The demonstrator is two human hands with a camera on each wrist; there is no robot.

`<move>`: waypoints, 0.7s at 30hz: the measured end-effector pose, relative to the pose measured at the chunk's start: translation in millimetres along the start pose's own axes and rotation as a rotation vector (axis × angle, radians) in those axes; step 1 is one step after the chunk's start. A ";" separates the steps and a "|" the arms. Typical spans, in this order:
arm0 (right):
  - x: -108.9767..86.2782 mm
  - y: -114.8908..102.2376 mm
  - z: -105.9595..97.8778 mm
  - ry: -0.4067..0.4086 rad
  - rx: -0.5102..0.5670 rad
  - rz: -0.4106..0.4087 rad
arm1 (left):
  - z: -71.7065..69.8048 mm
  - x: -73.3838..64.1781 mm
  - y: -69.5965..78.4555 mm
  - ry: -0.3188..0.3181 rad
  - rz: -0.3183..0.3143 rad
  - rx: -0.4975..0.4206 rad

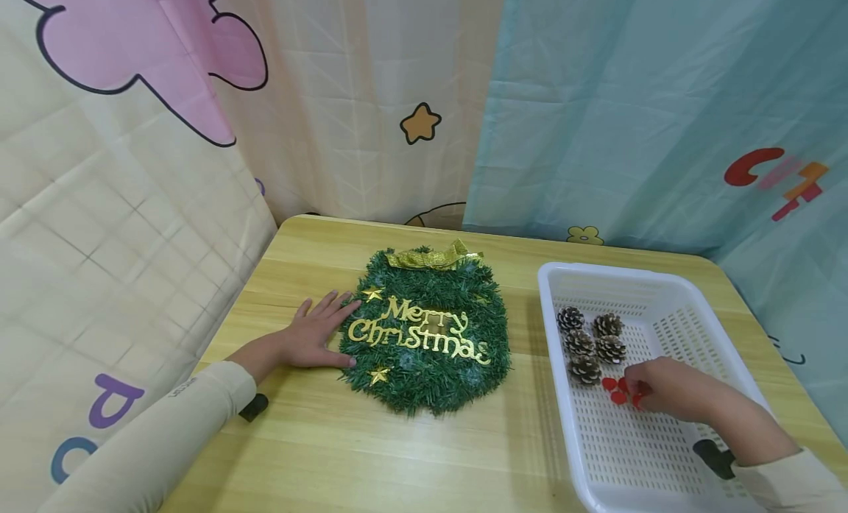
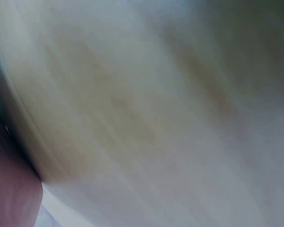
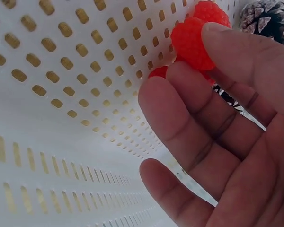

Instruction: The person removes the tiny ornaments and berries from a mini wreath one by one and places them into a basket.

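Note:
A green tinsel wreath (image 1: 430, 391) lies on the table, bearing gold "Merry Christmas" lettering (image 1: 414, 333), gold stars (image 1: 379, 375) and a gold ribbon bow (image 1: 430, 259). My left hand (image 1: 308, 341) is spread flat at its left edge, fingertips touching the greenery. Inside the white basket (image 1: 564, 417), my right hand (image 1: 672, 389) reaches down to small red berries (image 1: 618, 397). The right wrist view has thumb and fingers pinching a bumpy red berry (image 3: 191, 43), with other berries close behind it. The left wrist view is blurred and mostly tabletop (image 2: 109, 104).
Several brown pine cones (image 1: 584, 370) with pale tips sit along the basket's left side, beside the berries. The basket stands on the right part of the wooden table (image 1: 397, 461). Printed curtains (image 1: 371, 93) hang behind the table and at its sides.

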State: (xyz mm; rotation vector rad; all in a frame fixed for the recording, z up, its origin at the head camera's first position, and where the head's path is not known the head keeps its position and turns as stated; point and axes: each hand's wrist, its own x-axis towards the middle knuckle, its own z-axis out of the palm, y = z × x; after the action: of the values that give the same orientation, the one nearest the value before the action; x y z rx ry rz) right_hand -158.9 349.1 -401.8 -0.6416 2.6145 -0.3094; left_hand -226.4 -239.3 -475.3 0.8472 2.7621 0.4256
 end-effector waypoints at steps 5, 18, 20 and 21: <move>1.9 -2.0 1.4 0.002 -0.009 0.039 | 1.4 1.3 -1.1 -0.001 -0.002 0.004; 3.5 -2.6 2.3 0.022 -0.065 0.053 | 0.1 0.3 0.3 0.015 0.007 0.000; 2.8 -2.5 2.3 0.026 -0.051 0.047 | 0.0 0.1 0.3 0.027 0.016 -0.010; 2.4 -2.3 2.5 0.030 -0.044 0.042 | 0.0 0.0 0.4 0.028 0.017 -0.011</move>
State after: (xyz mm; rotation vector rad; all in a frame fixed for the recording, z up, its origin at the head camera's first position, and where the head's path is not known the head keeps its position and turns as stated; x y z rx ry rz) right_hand -158.8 345.6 -404.1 -0.5998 2.6665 -0.2516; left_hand -226.1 -239.0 -475.2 0.8697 2.7773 0.4580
